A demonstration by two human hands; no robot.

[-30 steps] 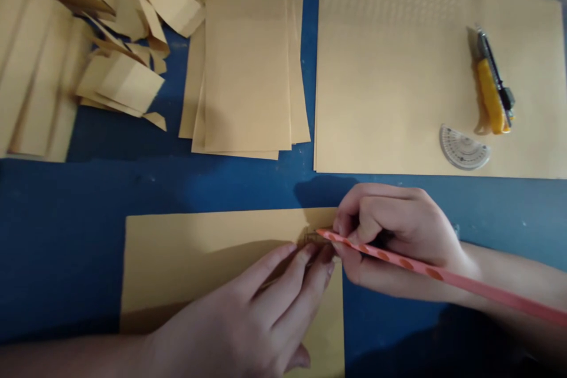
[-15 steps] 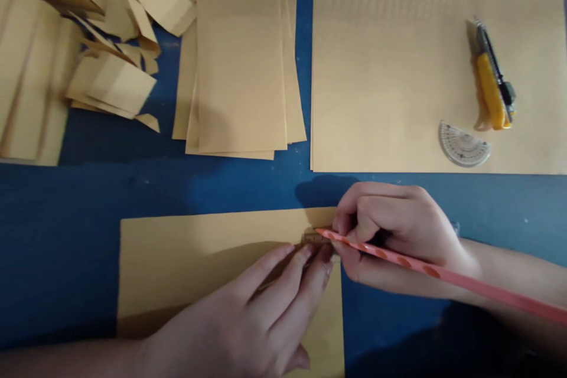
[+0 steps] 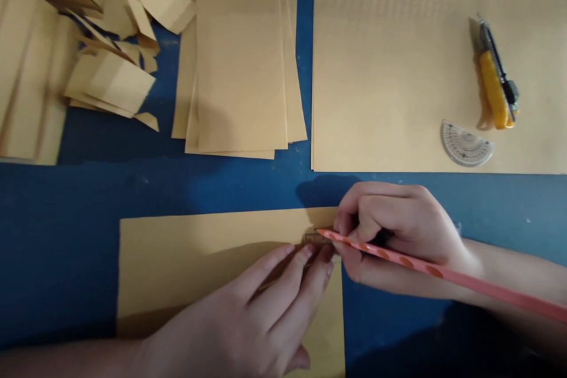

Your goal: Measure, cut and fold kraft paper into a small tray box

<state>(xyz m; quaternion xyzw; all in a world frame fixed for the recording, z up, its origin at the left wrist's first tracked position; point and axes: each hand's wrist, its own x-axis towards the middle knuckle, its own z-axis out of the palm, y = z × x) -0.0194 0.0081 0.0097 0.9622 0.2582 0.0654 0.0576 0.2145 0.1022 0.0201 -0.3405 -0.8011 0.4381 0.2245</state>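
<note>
A pink pencil (image 3: pixel 381 253) with orange dots is pinched in my right hand (image 3: pixel 407 230), its tip touching the edge of a small clear ruler (image 3: pixel 312 238). Under the ruler is a tan sheet of paper (image 3: pixel 177 254), close to its upper right corner. With fingertips stretched out and together, my left hand (image 3: pixel 248 307) holds the ruler down on the sheet; those fingers cover most of the ruler. The right hand rests at the sheet's right edge, partly over the blue table.
Stacked tan cards (image 3: pixel 241 65) lie beyond the sheet. Loose paper scraps (image 3: pixel 119 82) and folded paper pieces (image 3: pixel 26 71) fill the upper left. On a large tan sheet (image 3: pixel 376 82) at upper right are a yellow utility knife (image 3: pixel 496 82) and a clear protractor (image 3: pixel 467 144). The table (image 3: pixel 230 186) is blue.
Both hands, the pencil and the ruler stay in nearly the same place. Only a slight shift of the view shows.
</note>
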